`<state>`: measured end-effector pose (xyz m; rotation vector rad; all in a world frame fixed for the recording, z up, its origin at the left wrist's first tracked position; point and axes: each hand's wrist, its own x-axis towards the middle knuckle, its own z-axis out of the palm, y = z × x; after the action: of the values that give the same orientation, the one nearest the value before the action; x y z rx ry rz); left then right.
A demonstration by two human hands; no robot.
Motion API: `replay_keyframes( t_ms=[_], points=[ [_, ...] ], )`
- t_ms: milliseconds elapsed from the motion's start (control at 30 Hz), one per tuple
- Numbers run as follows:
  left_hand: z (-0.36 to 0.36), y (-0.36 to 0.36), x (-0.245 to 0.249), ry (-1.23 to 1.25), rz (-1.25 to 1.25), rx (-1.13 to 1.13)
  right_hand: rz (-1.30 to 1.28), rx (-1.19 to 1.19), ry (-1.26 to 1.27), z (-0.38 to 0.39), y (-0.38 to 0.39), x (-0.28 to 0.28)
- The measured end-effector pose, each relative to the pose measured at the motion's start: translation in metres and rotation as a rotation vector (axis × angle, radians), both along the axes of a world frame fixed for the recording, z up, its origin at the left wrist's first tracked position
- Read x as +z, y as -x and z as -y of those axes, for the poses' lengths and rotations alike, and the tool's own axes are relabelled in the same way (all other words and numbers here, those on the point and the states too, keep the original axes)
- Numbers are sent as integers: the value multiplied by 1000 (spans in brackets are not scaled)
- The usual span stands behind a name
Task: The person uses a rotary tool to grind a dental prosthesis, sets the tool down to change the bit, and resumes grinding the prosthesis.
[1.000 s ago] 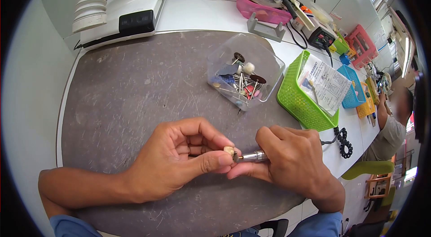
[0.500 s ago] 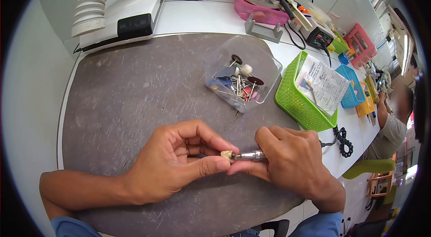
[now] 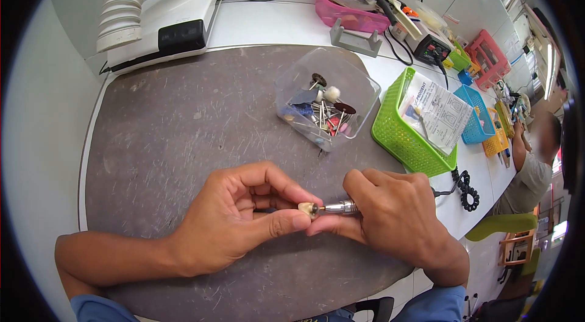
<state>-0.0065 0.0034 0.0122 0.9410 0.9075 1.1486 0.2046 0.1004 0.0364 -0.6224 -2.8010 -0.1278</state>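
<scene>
Between the thumb and index finger of my left hand (image 3: 244, 218) is a small cream-coloured, tooth-like piece (image 3: 309, 209). My right hand (image 3: 396, 212) is wrapped round a metal rotary handpiece (image 3: 341, 207), whose tip points left and meets the right side of the piece. The tips of both hands are close together, and my right thumb lies just below the piece. Both hands are over the worn grey-brown mat (image 3: 177, 115). Beyond them stands a clear plastic container (image 3: 359, 121) with several small burs and polishing bits.
A white extraction unit (image 3: 164, 35) with a ribbed hose stands at the back left. To the right are a green basket (image 3: 405, 145) with a printed packet, a blue basket (image 3: 478, 127) and a coiled cord (image 3: 468, 191). A pink tray (image 3: 350, 14) is behind. Another person sits far right.
The hands and tool have hardly moved. The cream piece looks slightly turned against the tool's tip, and the whole view has shifted a little.
</scene>
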Motion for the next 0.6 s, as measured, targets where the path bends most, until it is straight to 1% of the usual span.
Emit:
replay_keyframes(
  t_ms=[300, 367, 600],
  points=[
    [0, 0, 1, 2, -7, 2, 22, 9, 31, 2, 0, 2],
    [0, 0, 2, 1, -9, 3, 63, -48, 102, 5, 0, 5],
    [0, 0, 3, 34, 13, -4, 36, -31, 113, 4, 0, 4]
  ],
)
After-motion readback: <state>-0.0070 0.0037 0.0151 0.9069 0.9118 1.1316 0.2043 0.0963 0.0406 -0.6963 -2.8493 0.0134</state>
